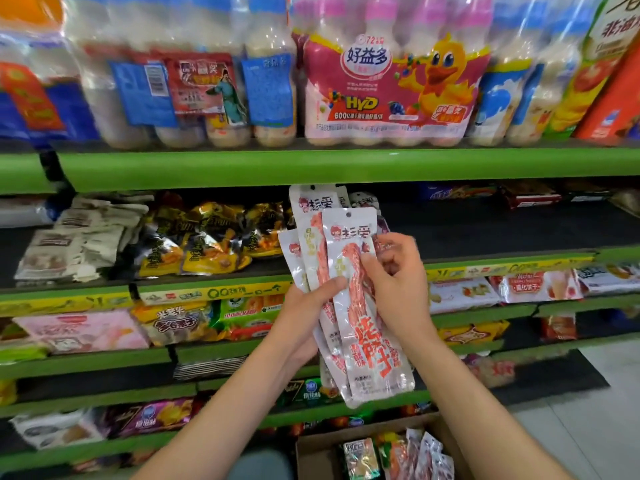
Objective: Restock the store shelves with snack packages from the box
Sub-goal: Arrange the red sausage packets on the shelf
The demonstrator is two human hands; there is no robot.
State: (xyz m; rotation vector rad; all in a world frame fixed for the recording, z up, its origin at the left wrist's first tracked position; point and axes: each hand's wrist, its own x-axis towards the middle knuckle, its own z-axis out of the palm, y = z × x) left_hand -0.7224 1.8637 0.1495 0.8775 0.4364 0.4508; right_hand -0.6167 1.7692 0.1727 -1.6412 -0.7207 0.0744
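The left hand (304, 306) is gripping a fanned stack of snack packets (349, 292) in front of the shelf (485, 230), above the box (311, 445). The right hand (398, 282) is pinching the front packet. The slippery packets could slide loose and fall while being separated.

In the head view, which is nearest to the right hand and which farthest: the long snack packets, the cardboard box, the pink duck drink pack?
From the right hand:
1. Long snack packets: held, its fingers pinch the front one.
2. Cardboard box: below, at the bottom edge.
3. Pink duck drink pack: above, on the top shelf.
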